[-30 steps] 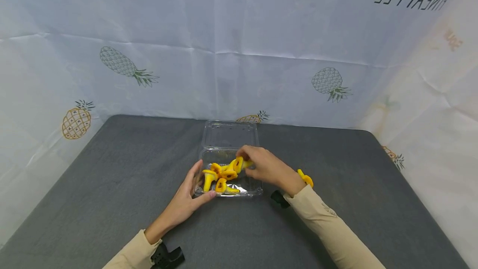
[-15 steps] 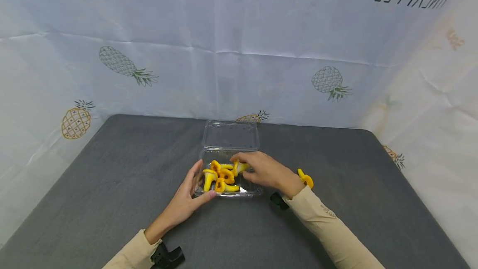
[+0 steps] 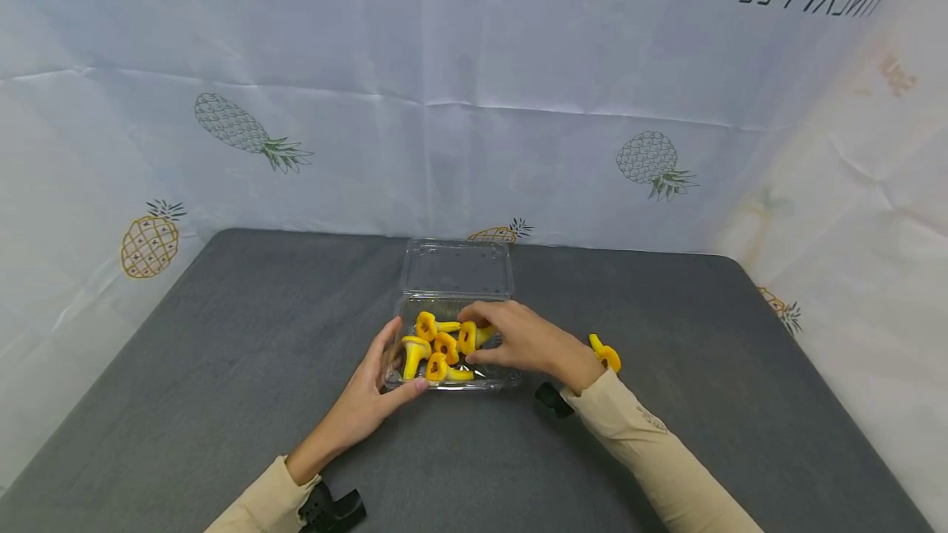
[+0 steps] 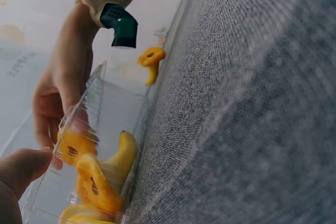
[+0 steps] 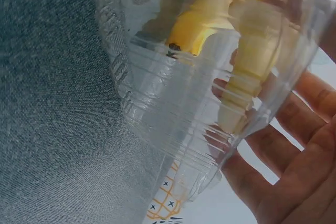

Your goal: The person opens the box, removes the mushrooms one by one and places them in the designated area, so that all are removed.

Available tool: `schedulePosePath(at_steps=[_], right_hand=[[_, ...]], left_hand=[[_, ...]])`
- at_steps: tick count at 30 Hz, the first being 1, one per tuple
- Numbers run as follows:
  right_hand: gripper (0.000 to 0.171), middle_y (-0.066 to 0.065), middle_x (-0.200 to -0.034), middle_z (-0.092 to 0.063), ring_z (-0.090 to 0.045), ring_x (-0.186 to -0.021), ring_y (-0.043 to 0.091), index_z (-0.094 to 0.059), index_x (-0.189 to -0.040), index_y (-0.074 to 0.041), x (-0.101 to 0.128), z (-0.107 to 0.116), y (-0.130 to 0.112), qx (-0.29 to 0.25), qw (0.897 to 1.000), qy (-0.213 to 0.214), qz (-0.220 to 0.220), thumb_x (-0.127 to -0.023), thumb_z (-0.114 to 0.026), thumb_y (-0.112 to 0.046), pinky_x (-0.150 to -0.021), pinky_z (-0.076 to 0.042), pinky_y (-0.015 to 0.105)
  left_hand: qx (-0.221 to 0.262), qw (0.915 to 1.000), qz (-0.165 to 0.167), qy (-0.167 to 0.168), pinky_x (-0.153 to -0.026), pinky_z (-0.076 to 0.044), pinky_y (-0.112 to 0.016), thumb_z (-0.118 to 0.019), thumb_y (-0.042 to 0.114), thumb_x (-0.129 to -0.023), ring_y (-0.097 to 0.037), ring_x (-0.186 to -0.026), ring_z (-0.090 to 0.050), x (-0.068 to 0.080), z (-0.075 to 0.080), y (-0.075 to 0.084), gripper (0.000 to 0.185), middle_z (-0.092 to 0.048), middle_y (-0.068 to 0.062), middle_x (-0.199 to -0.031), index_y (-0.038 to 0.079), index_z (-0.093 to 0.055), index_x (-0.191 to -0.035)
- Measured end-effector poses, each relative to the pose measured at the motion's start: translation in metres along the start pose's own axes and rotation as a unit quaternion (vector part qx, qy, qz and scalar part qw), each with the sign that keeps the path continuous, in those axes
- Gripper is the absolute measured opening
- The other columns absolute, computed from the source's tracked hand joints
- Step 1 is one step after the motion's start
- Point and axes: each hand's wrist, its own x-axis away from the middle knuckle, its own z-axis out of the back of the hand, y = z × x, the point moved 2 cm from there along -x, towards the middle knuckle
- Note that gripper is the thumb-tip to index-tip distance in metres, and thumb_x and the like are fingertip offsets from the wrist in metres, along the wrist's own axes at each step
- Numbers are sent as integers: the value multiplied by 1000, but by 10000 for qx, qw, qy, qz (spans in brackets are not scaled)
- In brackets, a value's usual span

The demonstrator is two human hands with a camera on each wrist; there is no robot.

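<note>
I've got my right hand (image 3: 527, 341) inside the clear plastic clamshell box (image 3: 453, 304), fingers pinched on one yellow mushroom-shaped toy piece (image 3: 468, 338) at the right of the pile. My left hand (image 3: 374, 393) has its fingers straight, flat against the box's left wall with the thumb at the front corner, bracing it. Best, I reckon, to keep that brace firm, since this thin box looks likely to slide on the grey table (image 3: 222, 368). The other yellow pieces (image 3: 429, 348) lie heaped together in the tray, some touching, so I'd set this one into the gap low and gently. The hinged lid (image 3: 457, 267) stands open behind, out of my way. One stray yellow piece (image 3: 606, 354) sits on the table just beyond my right wrist.
</note>
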Motion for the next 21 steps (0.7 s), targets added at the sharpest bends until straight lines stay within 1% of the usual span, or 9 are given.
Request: schedulePosePath(at_steps=[3,7,9,12,15,21], right_hand=[[54,4,-132,-65,-64,-114,19,-60,-134,-10,2,1,-1,77,9999,63,-89,-88,-77,-29,-102,-53,41],[53,3,-130,-66,-64,-113,20,-62,-133,-11,7,4,-3,228,9996,184,-41,-86,-79,-31,-105,-49,47],[53,3,-130,-66,-64,-113,20,-62,-133,-11,10,5,-4,207,9995,235,-11,-86,-79,-31,-106,-49,48],[54,3,-131,-66,-64,-113,20,-62,-133,-10,17,8,-5,167,9993,334,23,-86,-79,-31,-104,-50,47],[54,3,-131,-66,-64,-113,20,-62,-133,-10,24,9,-4,125,9989,447,-47,-86,-79,-31,-101,-53,45],[54,1,-125,-67,-64,-108,19,-62,-132,-12,40,12,0,23,9965,826,-135,-84,-80,-28,-97,-54,45]], left_hand=[[-5,10000,-7,13,-121,-23,-58,-70,23,-94,-43,-151,-17,0,0,0,93,-5,-18,-167,13,-6,-160],[-20,10000,-12,23,-121,-23,-58,-70,23,-94,-44,-151,-18,0,0,0,93,-5,-18,-167,13,-6,-160],[-26,10000,-10,26,-121,-23,-59,-70,23,-94,-44,-151,-18,0,0,1,93,-5,-18,-167,13,-6,-160],[-54,10000,2,35,-121,-24,-59,-70,24,-94,-43,-151,-18,0,0,1,93,-6,-18,-167,13,-6,-160],[-55,10000,-4,36,-121,-23,-58,-70,24,-94,-43,-151,-18,0,0,1,93,-6,-18,-167,13,-6,-160],[-98,9999,-27,72,-121,-24,-57,-71,23,-93,-43,-151,-19,0,0,1,94,-7,-19,-167,13,-7,-160]])
